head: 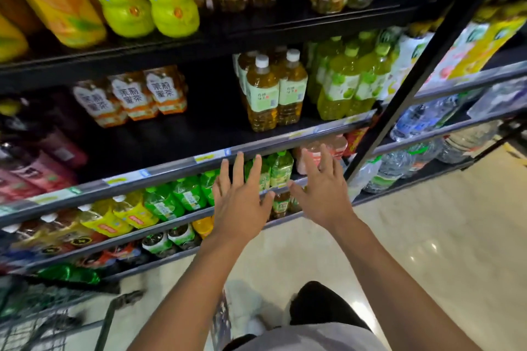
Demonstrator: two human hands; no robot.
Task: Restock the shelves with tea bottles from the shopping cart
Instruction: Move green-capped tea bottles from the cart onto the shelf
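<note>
Two amber tea bottles (275, 91) with white caps and pale green labels stand upright at the front of the middle shelf (199, 134). Below them my left hand (241, 199) and my right hand (325, 191) are stretched out side by side with spread, straight fingers, holding nothing. Both hover in front of the shelf's front rail (176, 165), apart from the bottles. The shopping cart (54, 316) shows at the bottom left, its wire basket blurred, with green bottles (68, 273) near its top edge.
A bare dark stretch of the middle shelf lies left of the amber bottles, between them and jasmine tea bottles (134, 97). Light green bottles (350, 80) crowd the right. A black upright post (410, 77) slants at the right. Lower shelves hold green and yellow bottles. The floor is pale tile.
</note>
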